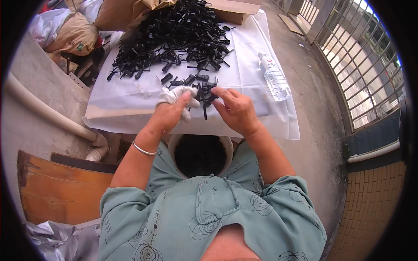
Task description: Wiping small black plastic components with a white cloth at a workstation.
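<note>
My left hand [177, 102], in a white glove that leaves the thumb bare, is closed at the table's near edge. My right hand [237, 109] is bare, thumb and forefinger pinched together. Between the two hands is a black plastic part [205, 99] with a thin strip hanging down; both hands' fingers meet on it. Just beyond them, several loose black parts [190, 80] lie on the white sheet. Farther back rises a large heap of the same black plastic parts [174, 32]. The fingers hide where the held piece ends and others begin.
The table [257, 114] is covered in white sheeting. A clear water bottle [275, 80] lies at its right. Between my knees stands a white bucket [229, 152] with dark contents. Behind the heap are a cardboard box [230, 15] and a brown sack [117, 15]. A barred gate [355, 61] stands at right.
</note>
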A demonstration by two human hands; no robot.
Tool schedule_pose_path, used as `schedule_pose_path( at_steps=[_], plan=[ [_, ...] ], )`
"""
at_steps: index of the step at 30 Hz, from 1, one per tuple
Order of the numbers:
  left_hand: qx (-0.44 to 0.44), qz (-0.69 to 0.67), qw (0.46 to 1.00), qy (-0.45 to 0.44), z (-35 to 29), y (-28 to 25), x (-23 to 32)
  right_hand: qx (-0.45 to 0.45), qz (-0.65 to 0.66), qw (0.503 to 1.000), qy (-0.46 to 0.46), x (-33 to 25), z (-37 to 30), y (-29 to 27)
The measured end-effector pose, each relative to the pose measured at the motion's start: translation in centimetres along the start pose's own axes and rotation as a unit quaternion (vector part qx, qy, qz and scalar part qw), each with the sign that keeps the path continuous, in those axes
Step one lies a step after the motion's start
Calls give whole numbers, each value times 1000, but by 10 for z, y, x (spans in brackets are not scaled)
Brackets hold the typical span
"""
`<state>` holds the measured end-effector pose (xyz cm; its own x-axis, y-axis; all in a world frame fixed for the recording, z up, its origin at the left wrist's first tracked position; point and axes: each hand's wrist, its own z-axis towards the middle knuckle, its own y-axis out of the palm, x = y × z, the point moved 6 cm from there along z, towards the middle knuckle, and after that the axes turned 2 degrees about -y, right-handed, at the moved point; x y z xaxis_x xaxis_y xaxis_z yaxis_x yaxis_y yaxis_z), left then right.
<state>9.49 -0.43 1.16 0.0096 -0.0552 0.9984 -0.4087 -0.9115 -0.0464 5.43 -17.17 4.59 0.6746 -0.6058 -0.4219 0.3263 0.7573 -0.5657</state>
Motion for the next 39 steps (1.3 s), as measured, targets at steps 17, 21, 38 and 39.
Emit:
schedule_pose_path(
  at_steps=[17, 21, 38, 39],
  plan=[
    [19, -169, 981, 89, -99, 37, 6, -11, 188, 982, -22, -87, -25, 6],
    [-13, -206, 973, 107, -115, 52, 11, 49, 176, 983, 14, -93, -28, 1],
    [159, 59, 970, 174, -129, 39, 34, -120, 306, 942, 65, -90, -30, 12],
    [156, 57, 971, 172, -128, 38, 34, -126, 307, 941, 65, -90, -29, 14]
  ],
)
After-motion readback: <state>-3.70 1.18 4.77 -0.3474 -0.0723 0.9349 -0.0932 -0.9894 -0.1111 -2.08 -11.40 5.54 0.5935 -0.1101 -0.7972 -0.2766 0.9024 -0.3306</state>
